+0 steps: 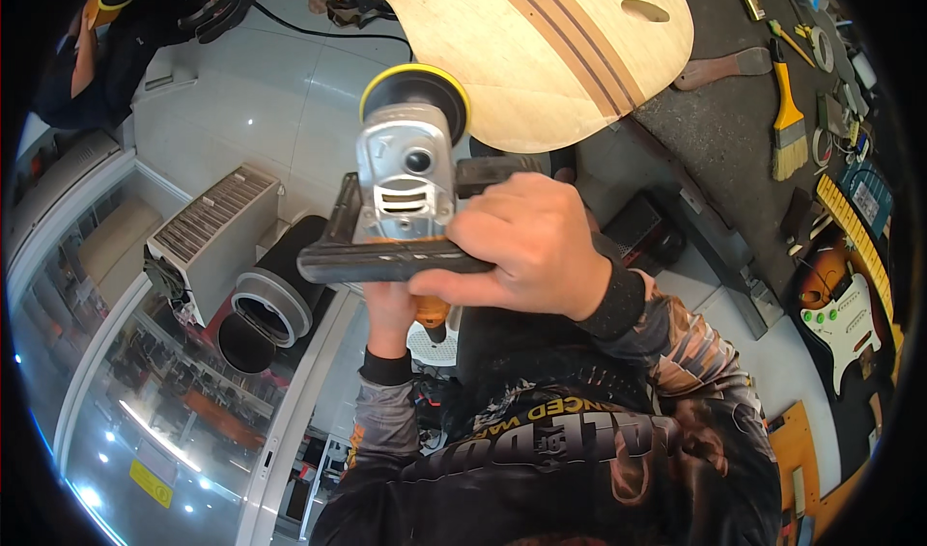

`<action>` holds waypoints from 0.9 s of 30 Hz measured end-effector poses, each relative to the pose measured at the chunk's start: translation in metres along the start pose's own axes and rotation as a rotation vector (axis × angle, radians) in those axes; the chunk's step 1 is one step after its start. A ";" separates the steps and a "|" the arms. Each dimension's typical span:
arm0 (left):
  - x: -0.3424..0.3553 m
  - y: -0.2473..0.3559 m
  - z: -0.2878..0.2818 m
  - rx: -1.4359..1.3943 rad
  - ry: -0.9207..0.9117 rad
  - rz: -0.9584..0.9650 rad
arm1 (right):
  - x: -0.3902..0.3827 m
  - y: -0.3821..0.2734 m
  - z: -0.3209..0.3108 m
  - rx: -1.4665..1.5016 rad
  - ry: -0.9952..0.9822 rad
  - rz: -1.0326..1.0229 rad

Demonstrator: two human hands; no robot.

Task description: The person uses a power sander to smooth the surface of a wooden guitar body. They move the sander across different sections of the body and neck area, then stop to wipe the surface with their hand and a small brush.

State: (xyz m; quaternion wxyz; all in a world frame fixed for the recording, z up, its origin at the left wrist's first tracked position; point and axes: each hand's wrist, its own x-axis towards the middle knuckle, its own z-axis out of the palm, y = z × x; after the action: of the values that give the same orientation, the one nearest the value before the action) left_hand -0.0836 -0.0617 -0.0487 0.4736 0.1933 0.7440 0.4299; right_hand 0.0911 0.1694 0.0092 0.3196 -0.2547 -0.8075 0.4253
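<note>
The right hand [536,242] has its fingers curled around the black bar handle [386,261] of a sander [406,169], thumb underneath. The left hand [389,316] is behind the sander's orange body; the bar hides its fingers, so their grip cannot be told. The yellow-rimmed disc [417,92] overlaps the edge of a pale, striped guitar body [560,63] in view; contact cannot be told.

The guitar body juts past a dark worktop [700,131] bearing a yellow-handled brush [788,126], a wooden-handled blade [724,68] and, farther right, a sunburst guitar [845,324]. Below left, on a pale tiled floor [280,73], a black bin [290,276] and white slatted box [217,227] stand before glass panels [174,440]. Another person [106,73] is at upper left.
</note>
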 end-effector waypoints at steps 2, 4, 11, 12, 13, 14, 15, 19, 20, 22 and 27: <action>-0.006 0.002 0.006 0.015 0.000 0.063 | -0.011 -0.008 -0.010 -0.037 -0.048 0.052; -0.007 0.001 0.011 0.006 -0.021 0.054 | -0.015 -0.012 -0.009 -0.048 -0.042 0.073; 0.009 0.005 -0.004 -0.072 0.077 -0.015 | 0.017 0.001 0.008 -0.043 0.023 0.000; 0.007 -0.001 -0.012 -0.106 0.097 -0.005 | 0.016 0.001 0.010 -0.018 0.029 -0.003; 0.003 -0.006 -0.019 -0.140 0.117 0.005 | 0.015 -0.002 0.009 -0.016 0.031 -0.004; -0.001 -0.004 -0.018 -0.081 0.108 0.008 | 0.011 -0.007 0.007 -0.008 0.014 0.000; -0.002 -0.002 -0.017 -0.082 0.107 0.006 | 0.007 -0.010 0.005 0.001 -0.003 0.005; -0.003 0.012 0.002 -0.035 0.067 0.029 | 0.001 -0.002 0.001 -0.004 -0.007 -0.003; -0.004 0.013 0.005 -0.124 0.090 0.021 | 0.002 -0.002 0.002 -0.002 -0.008 -0.002; -0.001 0.008 0.001 -0.212 0.114 0.011 | 0.004 0.001 0.007 0.011 0.008 -0.035; 0.009 0.001 -0.011 -0.075 0.076 0.025 | 0.014 0.001 0.006 -0.013 0.028 -0.030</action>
State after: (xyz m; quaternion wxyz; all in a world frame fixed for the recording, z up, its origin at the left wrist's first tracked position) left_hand -0.0975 -0.0606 -0.0507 0.4464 0.1682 0.7425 0.4703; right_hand 0.0779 0.1762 0.0100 0.3355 -0.2507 -0.8094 0.4117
